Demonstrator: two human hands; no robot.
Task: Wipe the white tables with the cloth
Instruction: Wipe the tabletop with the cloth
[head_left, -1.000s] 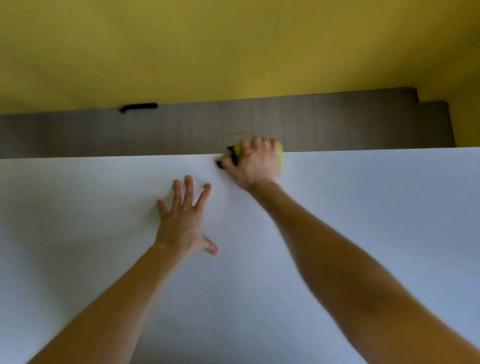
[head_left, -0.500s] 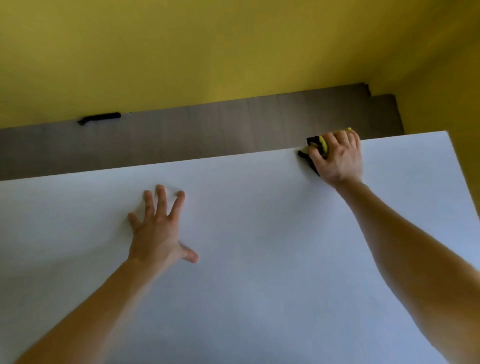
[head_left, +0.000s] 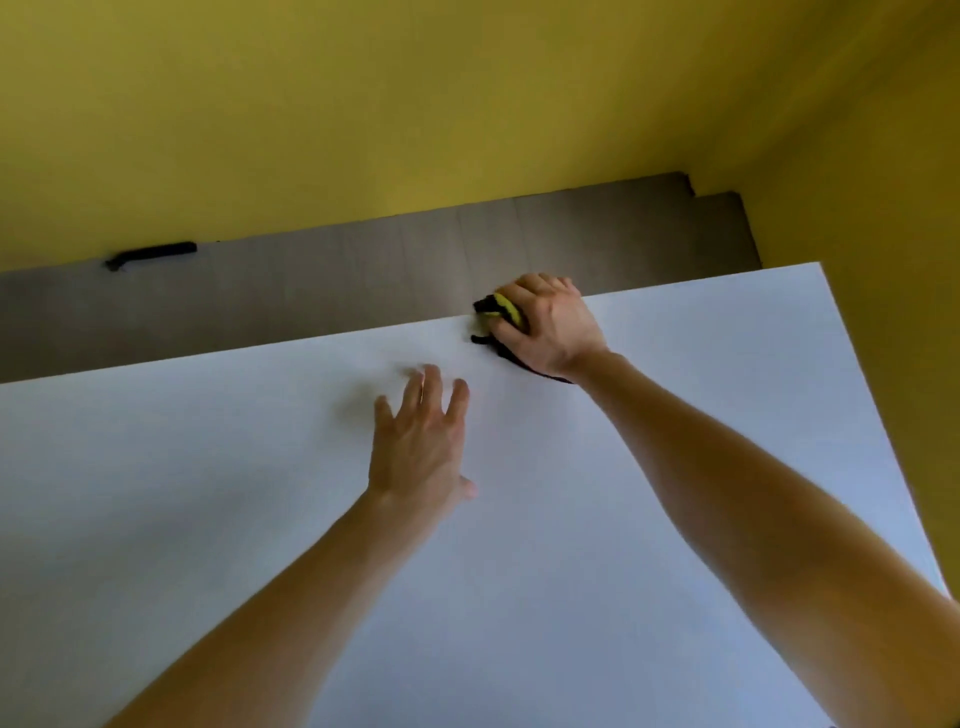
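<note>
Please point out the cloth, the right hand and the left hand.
cloth (head_left: 508, 310), head view, on its yellow fold.
right hand (head_left: 553, 326), head view, back of the hand.
left hand (head_left: 418, 447), head view, back of the hand.

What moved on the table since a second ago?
The right hand, gripping the cloth, swept right along the far edge of the white table, then back left. The left hand slid right, nearer the cloth. Unchanged: the grip, left hand open.
</note>
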